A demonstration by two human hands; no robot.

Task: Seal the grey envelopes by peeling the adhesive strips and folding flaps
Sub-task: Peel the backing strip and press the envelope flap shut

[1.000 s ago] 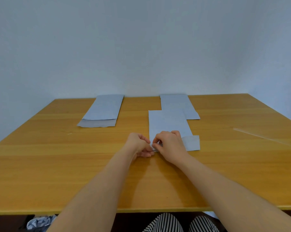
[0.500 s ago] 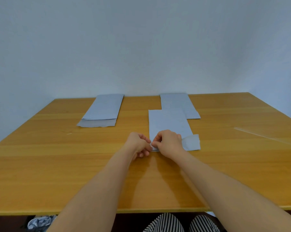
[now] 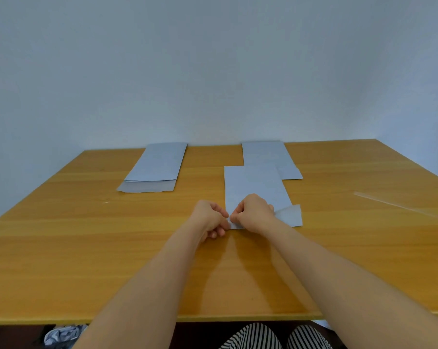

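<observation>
A grey envelope (image 3: 253,185) lies lengthwise in the middle of the wooden table (image 3: 87,260), its flap (image 3: 289,215) toward me and lifted at the right end. My left hand (image 3: 210,217) and my right hand (image 3: 253,212) meet at the flap's near left corner, fingertips pinched on it. Whether they grip the flap or its adhesive strip is hidden by the fingers. A second grey envelope (image 3: 270,157) lies behind it. A stack of grey envelopes (image 3: 155,167) sits at the back left.
A thin clear peeled strip (image 3: 389,204) lies on the table at the right. A crumpled piece of paper (image 3: 62,335) is below the table's near edge at the left. Striped trousers show under the front edge. A pale wall stands behind the table.
Both hands stay pinched at the flap's left corner with only slight finger movement. The flap's right end has lifted a little more.
</observation>
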